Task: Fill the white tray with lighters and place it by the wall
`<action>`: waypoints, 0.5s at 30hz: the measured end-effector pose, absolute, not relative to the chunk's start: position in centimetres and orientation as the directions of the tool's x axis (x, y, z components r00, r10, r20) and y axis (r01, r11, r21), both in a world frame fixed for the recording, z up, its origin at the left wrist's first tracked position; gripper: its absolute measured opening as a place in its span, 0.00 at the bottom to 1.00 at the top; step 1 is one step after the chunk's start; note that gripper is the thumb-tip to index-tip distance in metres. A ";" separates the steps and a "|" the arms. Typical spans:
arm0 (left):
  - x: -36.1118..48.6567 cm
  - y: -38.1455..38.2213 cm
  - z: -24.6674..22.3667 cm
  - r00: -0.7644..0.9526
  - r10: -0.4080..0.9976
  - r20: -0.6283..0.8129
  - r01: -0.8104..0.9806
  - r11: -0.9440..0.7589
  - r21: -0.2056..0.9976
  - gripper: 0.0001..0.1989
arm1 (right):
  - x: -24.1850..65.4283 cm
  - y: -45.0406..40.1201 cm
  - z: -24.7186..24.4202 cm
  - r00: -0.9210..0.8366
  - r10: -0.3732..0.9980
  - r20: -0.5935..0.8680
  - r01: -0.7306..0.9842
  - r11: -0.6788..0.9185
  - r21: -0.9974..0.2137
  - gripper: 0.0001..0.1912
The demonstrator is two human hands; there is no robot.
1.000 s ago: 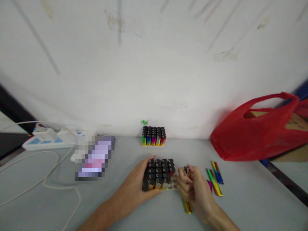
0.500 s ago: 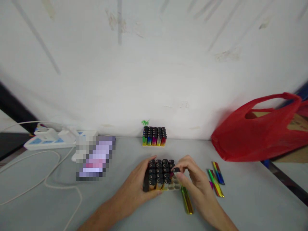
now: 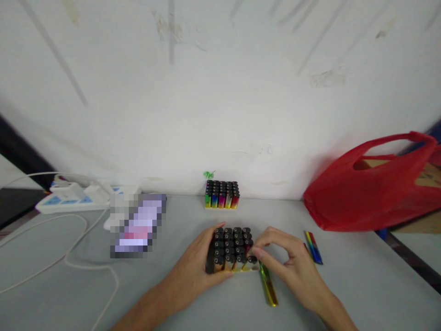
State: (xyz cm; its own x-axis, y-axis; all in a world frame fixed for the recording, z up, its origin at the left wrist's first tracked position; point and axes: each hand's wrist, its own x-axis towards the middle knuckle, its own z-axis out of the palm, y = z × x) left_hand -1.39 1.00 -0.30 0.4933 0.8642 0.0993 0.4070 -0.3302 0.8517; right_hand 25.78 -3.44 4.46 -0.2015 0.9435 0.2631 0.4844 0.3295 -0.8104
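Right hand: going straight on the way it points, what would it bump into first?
The right hand would probably meet the nearer black-topped lighters first; depth is unclear, and it may already touch them.

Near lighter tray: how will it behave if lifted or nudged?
Likely heavy for its size: black-topped lighters are packed close in the tray. They might spill if tilted, since they stand well above its low rim. A nudge probably won't shift it much with the left hand bracing its side.
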 end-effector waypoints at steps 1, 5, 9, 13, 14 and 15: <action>-1.4 1.0 -0.3 0.492 0.865 0.094 0.413 -0.327 0.850 0.48 | 25.9 -3.4 4.4 -0.143 0.954 0.265 0.529 0.300 -0.794 0.17; -1.3 1.0 -0.3 0.487 0.870 0.083 0.423 -0.318 0.848 0.48 | 26.7 -3.2 4.1 -0.067 0.995 0.080 0.763 0.103 -0.638 0.14; -1.3 1.1 -0.2 0.486 0.870 0.081 0.423 -0.316 0.849 0.48 | 27.2 -3.4 4.4 -0.123 0.986 -0.113 0.896 0.061 -0.440 0.03; -1.3 1.1 -0.2 0.501 0.863 0.070 0.423 -0.314 0.850 0.49 | 27.4 -3.6 4.8 -0.129 0.977 -0.168 0.898 0.043 -0.439 0.06; -1.3 1.1 -0.2 0.502 0.862 0.068 0.424 -0.314 0.849 0.49 | 27.4 -3.6 4.8 -0.130 0.974 -0.183 0.889 0.033 -0.456 0.05; -1.3 1.1 -0.2 0.500 0.863 0.068 0.426 -0.314 0.848 0.49 | 27.4 -3.6 4.7 -0.132 0.972 -0.194 0.884 0.026 -0.467 0.04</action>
State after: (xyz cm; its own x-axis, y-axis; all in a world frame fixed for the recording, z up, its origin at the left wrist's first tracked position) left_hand -1.28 1.07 -0.18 0.5004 0.8631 0.0684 0.4262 -0.3144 0.8482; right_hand 27.44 -3.59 4.73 -0.1316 0.9721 -0.1942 0.8837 0.0262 -0.4674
